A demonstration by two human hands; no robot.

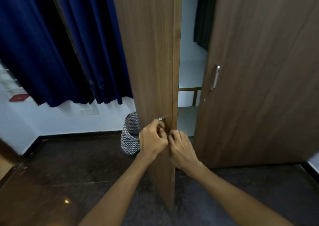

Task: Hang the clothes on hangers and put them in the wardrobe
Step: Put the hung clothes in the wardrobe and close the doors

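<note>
A wooden wardrobe stands in front of me with both doors swung open. The left door point(151, 53) is seen edge-on in the middle of the view. My left hand point(151, 139) is closed around its metal handle point(162, 118). My right hand point(181, 148) grips the same door's front edge just below and to the right of the handle. The right door point(259, 70) carries a silver handle point(214, 78). Between the doors a dark garment point(203, 18) hangs at the top of the wardrobe, above a pale shelf point(187, 120). No hanger is visible.
A black-and-white zigzag basket point(130, 136) stands on the dark floor point(77, 165) just left of the left door. Dark blue curtains point(60, 44) hang over the white wall on the left. A red object point(19, 97) lies at the far left.
</note>
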